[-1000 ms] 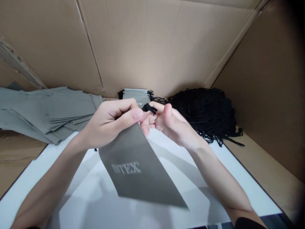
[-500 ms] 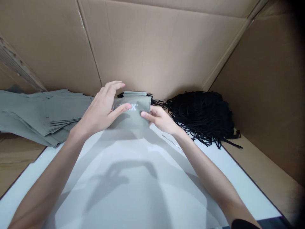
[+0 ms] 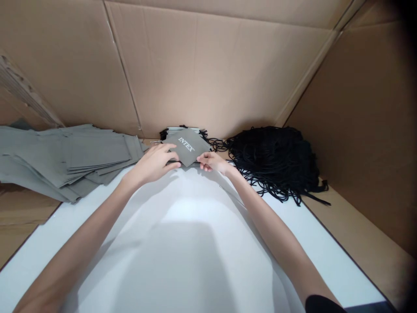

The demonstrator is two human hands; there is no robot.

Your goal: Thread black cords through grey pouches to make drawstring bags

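Note:
A grey pouch (image 3: 189, 143) printed INTEX lies turned cornerwise on a small stack at the back of the white surface. My left hand (image 3: 159, 161) is at its lower left side, fingers curved and apart, with nothing visible in them. My right hand (image 3: 211, 161) pinches at the pouch's lower right edge; what its fingertips hold is too small to make out. Black cord ends (image 3: 203, 133) stick out on both sides of the stack beneath.
Several grey flat pouches (image 3: 94, 152) are piled at the left. A heap of black cords (image 3: 275, 161) lies at the right. Cardboard walls (image 3: 202, 69) rise behind and at the right. A thin metal tool (image 3: 232, 194) lies beside my right forearm on the white surface (image 3: 182, 256).
The pouch has gone from upright between my hands to lying cornerwise on the stack. My left hand has moved down and right, off its printed face. My right hand has lowered slightly.

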